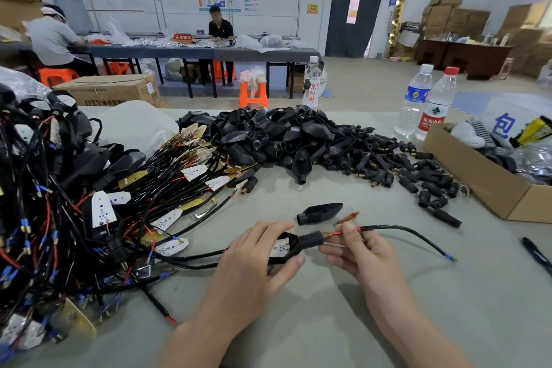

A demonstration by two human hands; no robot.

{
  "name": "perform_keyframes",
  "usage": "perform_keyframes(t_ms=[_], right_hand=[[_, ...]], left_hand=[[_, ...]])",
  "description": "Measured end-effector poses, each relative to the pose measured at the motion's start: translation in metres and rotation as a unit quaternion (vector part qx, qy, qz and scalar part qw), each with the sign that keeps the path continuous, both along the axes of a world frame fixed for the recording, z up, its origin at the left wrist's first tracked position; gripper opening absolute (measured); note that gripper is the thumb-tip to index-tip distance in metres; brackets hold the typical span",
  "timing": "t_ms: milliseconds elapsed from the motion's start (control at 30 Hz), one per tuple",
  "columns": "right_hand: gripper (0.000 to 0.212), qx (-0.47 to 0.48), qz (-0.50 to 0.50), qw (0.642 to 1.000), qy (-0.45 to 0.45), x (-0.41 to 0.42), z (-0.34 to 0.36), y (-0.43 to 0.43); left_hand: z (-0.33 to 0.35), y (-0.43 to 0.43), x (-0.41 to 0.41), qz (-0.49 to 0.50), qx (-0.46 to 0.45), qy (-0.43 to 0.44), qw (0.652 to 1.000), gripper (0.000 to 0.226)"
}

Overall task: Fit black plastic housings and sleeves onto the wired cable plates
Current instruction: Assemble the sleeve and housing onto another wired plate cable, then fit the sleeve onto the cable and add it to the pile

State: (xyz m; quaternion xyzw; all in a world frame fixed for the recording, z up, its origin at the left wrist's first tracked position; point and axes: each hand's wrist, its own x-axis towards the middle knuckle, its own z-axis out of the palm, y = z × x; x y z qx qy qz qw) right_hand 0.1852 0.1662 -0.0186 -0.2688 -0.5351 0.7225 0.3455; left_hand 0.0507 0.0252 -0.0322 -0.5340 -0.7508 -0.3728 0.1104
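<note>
My left hand [254, 257] grips a black housing [294, 245] with a white dotted cable plate [280, 247] seated inside it. A black sleeve [310, 239] with a brass end sits on the housing's neck. My right hand [355, 248] pinches the red wire and black cable [400, 230] coming out of that sleeve. Another loose black housing [319, 213] lies on the table just beyond my hands. A heap of black housings [268, 134] and a spread of sleeves [397, 167] lie further back. Wired plates [179, 188] are piled at the left.
A tangle of assembled cables [35, 203] fills the left edge. An open cardboard box [484, 182] stands at the right, with water bottles [430, 104] behind it and a black pen [537, 254] near the right edge. Two people sit at a far table [179, 52].
</note>
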Motion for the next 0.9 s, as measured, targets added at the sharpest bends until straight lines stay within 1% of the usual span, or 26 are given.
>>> perform_keyframes(t_ms=[133,333,500,567,600,633,667,700,733,767,833,867,900], right_hand=[[0.037,-0.029,0.000,0.999,0.035,0.001,0.002,0.001],[0.035,-0.054,0.011,0.996,0.064,0.002,0.002,0.003],[0.031,-0.077,0.020,0.992,0.097,0.005,0.005,0.002],[0.031,-0.100,0.021,0.988,0.115,0.005,0.009,0.000],[0.033,-0.110,0.022,0.986,0.121,0.004,0.011,-0.002],[0.034,-0.118,0.024,0.985,0.126,0.001,0.014,-0.005],[0.035,-0.126,0.026,0.983,0.133,-0.004,0.017,-0.009],[0.034,-0.134,0.029,0.981,0.139,-0.010,0.020,-0.016],[0.034,-0.140,0.032,0.979,0.144,-0.017,0.023,-0.026],[0.035,-0.142,0.036,0.978,0.148,-0.025,0.027,-0.038],[0.035,-0.155,0.046,0.973,0.162,-0.041,0.033,-0.063],[0.033,-0.161,0.053,0.971,0.171,-0.049,0.036,-0.076],[0.030,-0.154,0.058,0.970,0.176,-0.056,0.039,-0.088]], left_hand=[[0.000,0.000,-0.001,-0.003,0.012,-0.010,1.000,0.043],[0.000,-0.002,0.002,-0.012,-0.004,-0.049,0.999,0.050],[0.002,-0.003,0.003,-0.023,0.012,-0.076,0.997,0.047],[0.002,-0.003,0.003,-0.012,0.031,-0.119,0.992,0.046],[0.004,-0.002,0.003,0.003,0.052,-0.159,0.986,0.050],[0.007,-0.001,0.004,0.022,0.084,-0.213,0.973,0.059],[0.011,0.000,0.003,0.047,0.119,-0.274,0.953,0.071],[0.016,0.000,0.001,0.075,0.147,-0.334,0.928,0.080],[0.021,0.000,-0.001,0.100,0.167,-0.398,0.896,0.084],[0.024,-0.001,-0.005,0.114,0.188,-0.468,0.856,0.083],[0.029,-0.007,-0.011,0.089,0.242,-0.606,0.753,0.066],[0.033,-0.011,-0.011,0.067,0.254,-0.645,0.717,0.053],[0.037,-0.017,-0.011,0.043,0.249,-0.661,0.706,0.043]])
